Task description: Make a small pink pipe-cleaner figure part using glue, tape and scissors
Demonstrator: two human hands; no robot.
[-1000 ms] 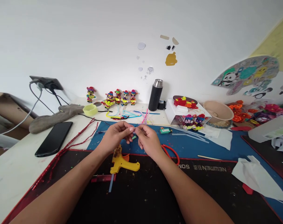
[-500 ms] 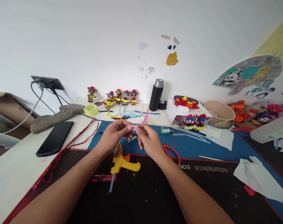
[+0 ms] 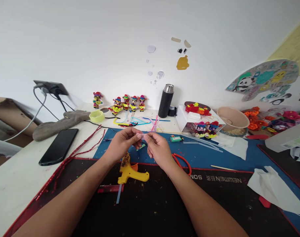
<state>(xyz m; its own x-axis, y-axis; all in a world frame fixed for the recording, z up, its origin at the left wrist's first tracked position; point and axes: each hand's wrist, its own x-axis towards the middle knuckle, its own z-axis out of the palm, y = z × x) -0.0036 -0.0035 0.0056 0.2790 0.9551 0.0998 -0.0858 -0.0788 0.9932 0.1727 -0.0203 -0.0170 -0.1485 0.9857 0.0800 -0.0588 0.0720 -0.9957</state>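
My left hand (image 3: 124, 141) and my right hand (image 3: 158, 146) meet over the middle of the mat, thumbs and fingertips pinched closed. Between them is a small pale lilac pipe cleaner (image 3: 143, 135), mostly covered by the fingers, so its shape is hard to make out. Under my left hand lies a yellow glue gun (image 3: 134, 174) with a clear glue stick (image 3: 119, 194) poking from its back end. A small green-ended tool (image 3: 141, 147) shows partly beneath my hands. To the right of my right wrist is a looped red handle or cord (image 3: 186, 164).
Pipe cleaners (image 3: 140, 121) and several colourful figures (image 3: 117, 104) are along the wall beside a black flask (image 3: 166, 101). A phone (image 3: 58, 146) and red tinsel stems (image 3: 78, 149) lie left. A white box (image 3: 183, 123), bowl (image 3: 232, 117) and crumpled paper (image 3: 271, 184) occupy the right.
Both hands stay pinched together in nearly the same place, with only slight finger movement around the lilac piece. The whole view has shifted very slightly.
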